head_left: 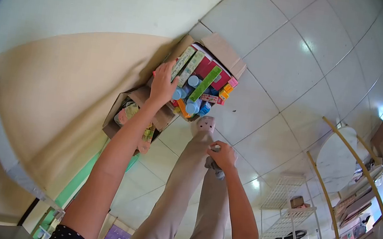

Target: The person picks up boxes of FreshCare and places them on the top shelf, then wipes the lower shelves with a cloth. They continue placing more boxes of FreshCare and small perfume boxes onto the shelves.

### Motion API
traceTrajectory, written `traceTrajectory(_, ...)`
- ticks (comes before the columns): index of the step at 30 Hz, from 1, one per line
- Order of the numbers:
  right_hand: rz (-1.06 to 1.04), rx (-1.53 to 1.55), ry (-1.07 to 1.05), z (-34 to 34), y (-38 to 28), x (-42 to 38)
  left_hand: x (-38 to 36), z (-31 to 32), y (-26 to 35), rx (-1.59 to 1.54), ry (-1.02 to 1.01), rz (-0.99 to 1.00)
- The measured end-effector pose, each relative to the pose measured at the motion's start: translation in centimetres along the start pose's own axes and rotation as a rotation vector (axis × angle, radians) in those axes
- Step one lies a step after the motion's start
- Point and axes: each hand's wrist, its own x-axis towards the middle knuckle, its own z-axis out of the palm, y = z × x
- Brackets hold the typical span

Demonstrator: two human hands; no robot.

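My left hand (pixel 162 84) reaches to the left side of an open cardboard box (pixel 223 55) on the floor. Its thumb stands apart from the fingers, beside long green-and-white cartons (pixel 190 68). Light-blue-capped containers (pixel 194 81), a bright green carton (pixel 205 83), small orange boxes (pixel 226 91) and a dark red flat item (pixel 220 78) fill the box. Lower down, my right hand (pixel 223 156) has its fingers curled on a crumpled grey cloth (pixel 215 167), in front of my legs. How far the fingers wrap round the cloth is partly hidden.
A second cardboard box (pixel 113 114) with mixed packets stands against the beige wall (pixel 86 70). My foot in a pink sock (pixel 205 123) is close to the full box. To the right are a white wire rack (pixel 298 213) and a wooden-legged piece of furniture (pixel 338 155).
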Motion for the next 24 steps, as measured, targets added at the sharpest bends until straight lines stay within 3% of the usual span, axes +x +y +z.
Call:
traceTrajectory(2, 0.002, 0.014, -0.030, 0.1, -1.6, -1.2, 0.0, -1.9, 2.1, -0.014, 0.112, 0.122)
traceTrajectory(3, -0.007, 0.021, -0.015, 0.4, -0.3, 2.6, 1.9, 0.5, 2.5, -0.012, 0.122, 0.139)
traceTrajectory(7, 0.013, 0.055, -0.028, 0.9, -1.2, 3.4, 1.8, 1.9, 5.0, -0.044, 0.013, 0.271)
traceTrajectory(14, -0.011, 0.088, 0.080, 0.6, -2.2, 4.7, 1.6, 6.2, 8.5, 0.216, -0.041, 0.169)
traceTrajectory(19, 0.015, 0.111, 0.021, 0.5, -2.4, 5.6, 2.2, 6.5, 8.9, 0.266, -0.114, 0.109)
traceTrajectory(24, 0.037, 0.157, 0.045, 0.2, -2.9, 5.7, 2.0, 5.3, 7.5, 0.064, 0.221, 0.174)
